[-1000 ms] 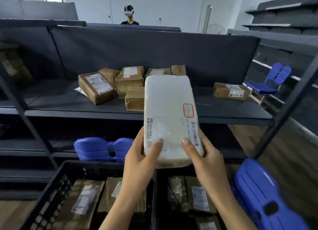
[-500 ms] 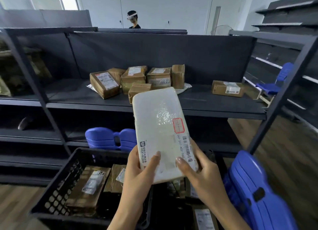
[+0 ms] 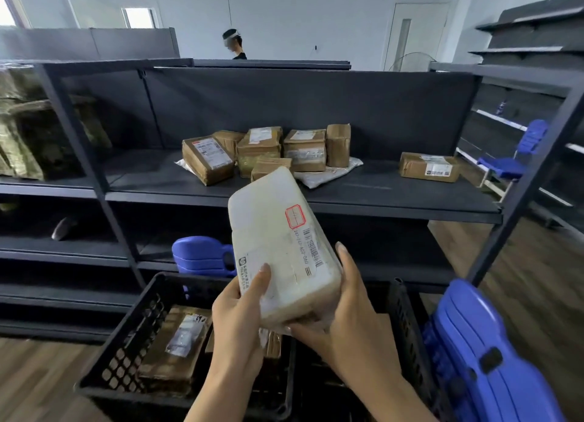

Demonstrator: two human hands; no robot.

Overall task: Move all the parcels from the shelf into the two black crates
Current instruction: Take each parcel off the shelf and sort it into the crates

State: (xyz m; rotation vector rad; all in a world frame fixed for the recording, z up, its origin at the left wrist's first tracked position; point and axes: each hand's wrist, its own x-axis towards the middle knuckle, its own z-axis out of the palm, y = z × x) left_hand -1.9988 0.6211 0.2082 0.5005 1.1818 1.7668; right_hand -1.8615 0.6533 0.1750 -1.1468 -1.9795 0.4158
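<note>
White plastic wraps the parcel (image 3: 278, 244) I am holding with both hands, a long flat package with a red-bordered sticker and a barcode label on its upper face. My left hand (image 3: 240, 308) grips its lower left corner, thumb pressed on the label side and fingers curled out of sight behind. My right hand (image 3: 347, 320) cups the lower right end, thumb lying up along the edge and fingers wrapped underneath. The parcel is tilted, its far end leaning up and to the left, and it hangs in the air in front of the shelf, above the gap between the two black crates. The left crate (image 3: 126, 355) sits below my left wrist and holds a brown taped parcel (image 3: 180, 349) with a small label. The right crate (image 3: 407, 327) is mostly hidden by my right forearm, so I cannot tell what is in it. Beyond, the dark shelf (image 3: 395, 197) carries a cluster of brown parcels (image 3: 305, 150) resting partly on a pale plastic mailer (image 3: 328, 175), and one single brown parcel (image 3: 428, 167) well apart to the right. Blue plastic pieces (image 3: 202, 254) lie on the lower shelf level, and more of them (image 3: 486, 358) are stacked just beside the right crate on the wooden floor (image 3: 537, 279). Another person (image 3: 234, 45) stands behind the shelving.
</note>
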